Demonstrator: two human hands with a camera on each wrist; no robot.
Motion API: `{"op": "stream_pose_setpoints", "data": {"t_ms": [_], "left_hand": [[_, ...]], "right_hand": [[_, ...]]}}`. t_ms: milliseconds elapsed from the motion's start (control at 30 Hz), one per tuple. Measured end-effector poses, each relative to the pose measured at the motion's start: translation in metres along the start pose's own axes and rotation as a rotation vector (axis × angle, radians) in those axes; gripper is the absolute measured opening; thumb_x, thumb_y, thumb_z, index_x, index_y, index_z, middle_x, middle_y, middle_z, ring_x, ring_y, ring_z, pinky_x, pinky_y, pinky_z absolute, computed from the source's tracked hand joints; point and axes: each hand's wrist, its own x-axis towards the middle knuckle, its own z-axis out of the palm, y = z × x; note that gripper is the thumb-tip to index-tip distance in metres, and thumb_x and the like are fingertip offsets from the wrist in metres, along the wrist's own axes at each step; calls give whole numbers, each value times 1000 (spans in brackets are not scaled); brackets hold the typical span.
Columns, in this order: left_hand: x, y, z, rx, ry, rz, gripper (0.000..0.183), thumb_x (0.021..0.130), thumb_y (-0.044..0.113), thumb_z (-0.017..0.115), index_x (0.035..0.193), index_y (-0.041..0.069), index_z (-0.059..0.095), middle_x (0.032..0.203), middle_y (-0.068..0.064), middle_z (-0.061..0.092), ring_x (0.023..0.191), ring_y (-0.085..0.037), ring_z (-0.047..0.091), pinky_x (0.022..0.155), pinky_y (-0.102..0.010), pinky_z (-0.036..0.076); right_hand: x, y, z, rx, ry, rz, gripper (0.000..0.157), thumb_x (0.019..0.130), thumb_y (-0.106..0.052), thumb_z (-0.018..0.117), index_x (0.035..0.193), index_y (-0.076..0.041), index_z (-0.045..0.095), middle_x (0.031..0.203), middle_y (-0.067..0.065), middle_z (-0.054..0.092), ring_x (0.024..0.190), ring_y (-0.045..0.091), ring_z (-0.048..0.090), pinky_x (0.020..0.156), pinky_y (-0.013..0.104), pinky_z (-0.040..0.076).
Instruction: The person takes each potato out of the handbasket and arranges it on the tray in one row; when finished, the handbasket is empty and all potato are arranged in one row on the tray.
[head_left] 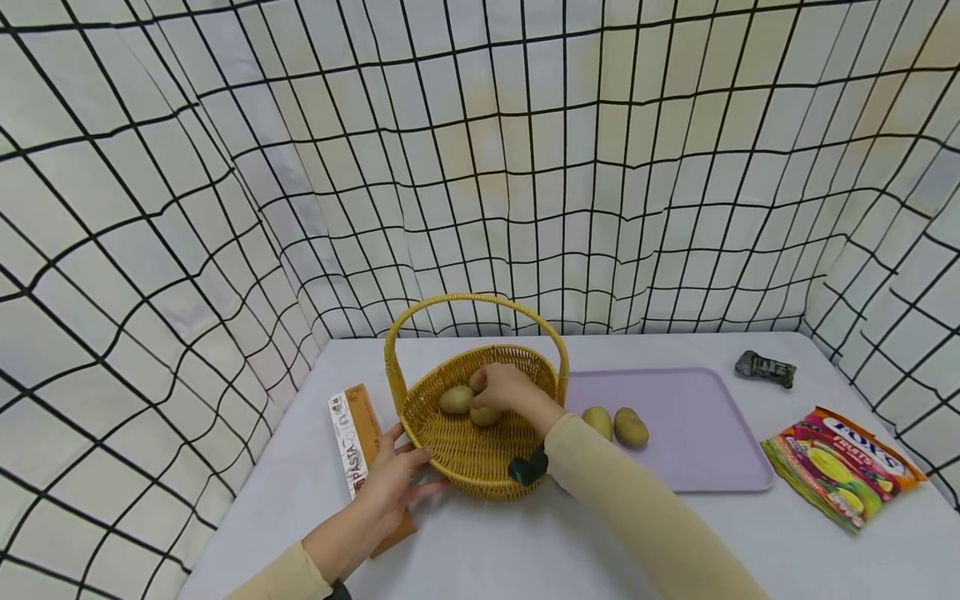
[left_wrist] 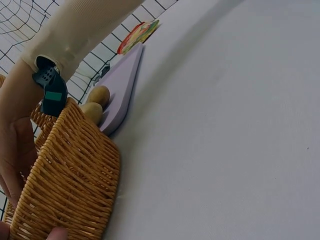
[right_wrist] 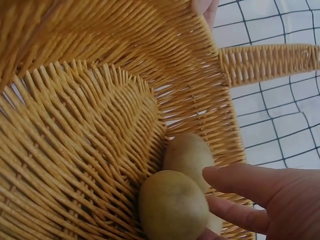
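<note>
A yellow wicker basket [head_left: 480,450] with a tall arched handle stands tilted on the table. My left hand [head_left: 390,479] grips its near left rim, fingertips showing on the wicker in the left wrist view. Inside lie two potatoes, one on the left [head_left: 456,400] and one nearer [head_left: 486,415]. My right hand [head_left: 510,387] reaches in over the right side, its fingers round a third potato [right_wrist: 216,224] lying against the others. Most of that potato is hidden behind the fingers and the front potato [right_wrist: 172,205].
A lilac tray [head_left: 697,425] on the right bears two more potatoes [head_left: 631,427]. Beyond it lie a dark wrapped packet [head_left: 765,368] and a Fox's Fruits bag [head_left: 843,467]. An orange-and-white pasta box [head_left: 356,433] lies left of the basket. Black netting [head_left: 525,208] hangs over white walls.
</note>
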Motion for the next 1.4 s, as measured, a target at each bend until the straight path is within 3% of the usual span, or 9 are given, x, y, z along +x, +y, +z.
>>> {"op": "stream_pose_setpoints", "data": {"t_ms": [100,200,367,500,767,1033,1400], "left_hand": [[0,-1,-1,2,7,-10,79,103,2,48,165,9,0,162,-33,23,142,-49,42,96,-54,61],[0,-1,-1,3,11,-15,79,103,2,48,165,9,0,162,-33,22,142,-49,42,96,-54,62],[0,-1,-1,0,12,-7,79,102,2,48,165,8,1,162,-33,24,142,-50,43,96,-54,61],[0,-1,1,-3,11,-2,79,102,1,49,165,8,1,161,-34,24,141,-50,44,96,-55,61],[-1,-3,1,-8,10,-4,79,102,0,48,165,8,1,161,-33,24,142,-49,43,95,-54,62],[0,-3,1,-7,10,0,79,102,1,49,165,8,2,161,-33,25,141,-49,44,97,-54,61],[0,-2,1,-4,10,-1,79,102,0,48,165,8,1,161,-33,26,140,-49,45,93,-51,63]], "right_hand": [[1,2,1,8,-32,11,19,84,-12,76,99,-9,65,94,3,61,86,19,54,71,30,45],[1,3,1,25,-73,27,23,81,-8,75,92,-12,55,86,3,50,77,19,44,64,31,33],[1,7,1,40,-98,43,28,81,-10,78,104,-11,62,97,5,58,77,19,50,60,29,42],[2,11,2,31,-101,38,25,82,-11,79,102,-9,64,97,5,60,76,18,52,59,28,45],[1,11,1,-29,-103,41,22,80,-14,79,93,-9,62,85,1,52,72,15,46,58,25,38],[-7,6,-7,-30,-109,28,31,81,-17,81,107,-9,65,101,3,63,81,16,56,64,25,49],[-20,-6,-16,-3,-108,-12,41,79,-15,83,114,-8,64,101,3,63,85,17,56,68,25,48]]}}
